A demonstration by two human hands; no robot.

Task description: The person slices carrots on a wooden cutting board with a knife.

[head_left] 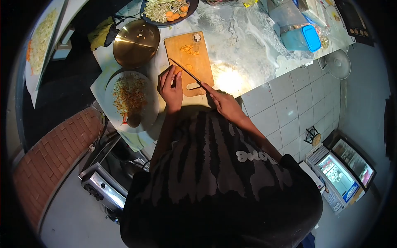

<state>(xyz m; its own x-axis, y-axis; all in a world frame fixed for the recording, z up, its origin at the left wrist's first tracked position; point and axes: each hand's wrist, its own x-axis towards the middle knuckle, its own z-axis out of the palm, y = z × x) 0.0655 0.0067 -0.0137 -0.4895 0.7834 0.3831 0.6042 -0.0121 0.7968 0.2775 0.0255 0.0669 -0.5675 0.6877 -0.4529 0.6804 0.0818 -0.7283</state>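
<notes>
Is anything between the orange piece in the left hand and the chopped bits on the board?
Yes: the knife in the right hand slants across the cutting board, between the orange piece in the left hand and the chopped bits.

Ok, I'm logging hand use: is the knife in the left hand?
No, the right hand grips the knife, while the left hand holds an orange piece.

A kitchen; the stove (106, 193), cutting board (203, 62) and bean sprouts (155, 11) show it.
</notes>
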